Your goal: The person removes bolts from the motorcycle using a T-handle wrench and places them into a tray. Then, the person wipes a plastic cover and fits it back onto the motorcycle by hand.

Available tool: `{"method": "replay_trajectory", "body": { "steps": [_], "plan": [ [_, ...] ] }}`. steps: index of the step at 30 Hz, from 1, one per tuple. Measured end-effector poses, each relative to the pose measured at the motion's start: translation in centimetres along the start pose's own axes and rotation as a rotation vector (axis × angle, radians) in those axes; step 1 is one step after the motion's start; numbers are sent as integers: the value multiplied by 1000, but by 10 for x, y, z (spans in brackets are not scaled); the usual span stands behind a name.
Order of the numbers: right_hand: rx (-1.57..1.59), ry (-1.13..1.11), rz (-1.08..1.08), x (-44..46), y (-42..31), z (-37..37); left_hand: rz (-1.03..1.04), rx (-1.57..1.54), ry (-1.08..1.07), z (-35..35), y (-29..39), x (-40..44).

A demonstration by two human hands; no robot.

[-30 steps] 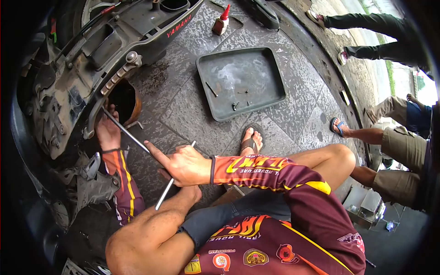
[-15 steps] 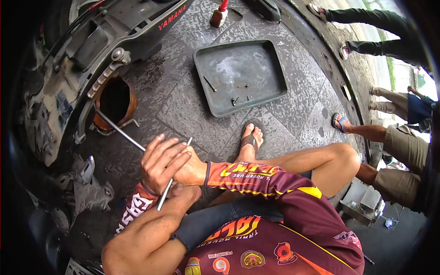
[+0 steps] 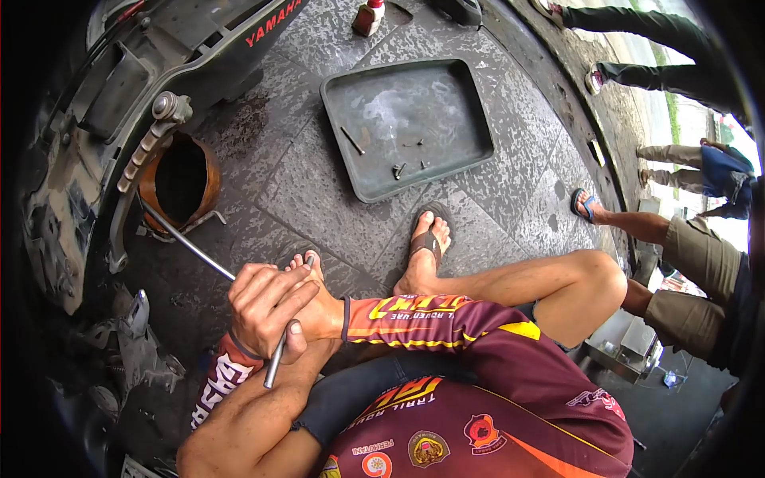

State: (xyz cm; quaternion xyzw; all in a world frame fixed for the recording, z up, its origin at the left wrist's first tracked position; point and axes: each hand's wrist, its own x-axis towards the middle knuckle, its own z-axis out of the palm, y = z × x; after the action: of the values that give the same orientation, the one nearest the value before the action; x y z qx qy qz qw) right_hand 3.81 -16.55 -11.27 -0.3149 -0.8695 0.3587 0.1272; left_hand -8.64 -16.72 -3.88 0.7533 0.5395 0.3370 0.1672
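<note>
Both hands are closed around the crossbar of a metal T-handle wrench (image 3: 191, 247). My left hand (image 3: 256, 307) is on top, its fingers bent over the bar. My right hand (image 3: 323, 315) comes in from the right and is partly hidden behind the left fingers. The bar's lower end sticks out below the hands, above my bent leg. The long shaft runs up and left to the underside of a Yamaha motorbike (image 3: 88, 135), beside a foot lever (image 3: 155, 142). Where the tip meets the bike is too dark to make out.
A rusty round container (image 3: 209, 179) sits under the bike. A dark tray (image 3: 414, 171) holds several small bolts and a thin rod. A red-and-white bottle (image 3: 368, 17) stands beyond it. Grey motorbike parts (image 3: 143, 342) lie at left. Several people's legs (image 3: 665, 231) show at right.
The view has shifted, so the tray and bike appear further left. Both hands stay on the wrench, and its crossbar sits slightly lower and has turned a little.
</note>
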Motion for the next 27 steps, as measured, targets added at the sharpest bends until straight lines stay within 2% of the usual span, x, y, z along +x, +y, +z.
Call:
{"method": "replay_trajectory", "body": {
  "steps": [3,6,8,9,11,12,14,16,18,19,23,25,27],
  "plan": [
    [62,-88,25,4,-4,-13,3,6,4,0,-1,0],
    [50,-352,92,-2,-4,-5,-10,-6,-1,3,-1,0],
    [-195,-332,117,-5,4,25,-27,-17,-15,2,-3,1],
    [-179,-352,130,-5,3,31,-32,-11,-24,2,-3,1],
    [1378,368,947,4,-2,35,-32,-16,-20,4,-4,2],
    [1671,467,1055,6,-3,35,-51,-27,-33,5,-4,2],
    [2237,856,1298,9,-7,33,-78,-14,-63,4,-4,4],
    [2072,818,1082,5,-11,39,-92,-19,-87,4,-4,6],
    [2001,788,976,-2,-9,51,-123,-23,-124,3,-4,9],
    [2037,742,840,-2,-2,55,-144,-41,-137,2,-3,9],
    [2094,733,1547,28,16,34,-200,-49,-162,-2,0,13],
    [2184,731,1423,16,28,64,-210,-8,-172,-2,1,15],
    [1930,370,716,-6,52,104,-204,39,-188,1,4,19]
  ]
}}
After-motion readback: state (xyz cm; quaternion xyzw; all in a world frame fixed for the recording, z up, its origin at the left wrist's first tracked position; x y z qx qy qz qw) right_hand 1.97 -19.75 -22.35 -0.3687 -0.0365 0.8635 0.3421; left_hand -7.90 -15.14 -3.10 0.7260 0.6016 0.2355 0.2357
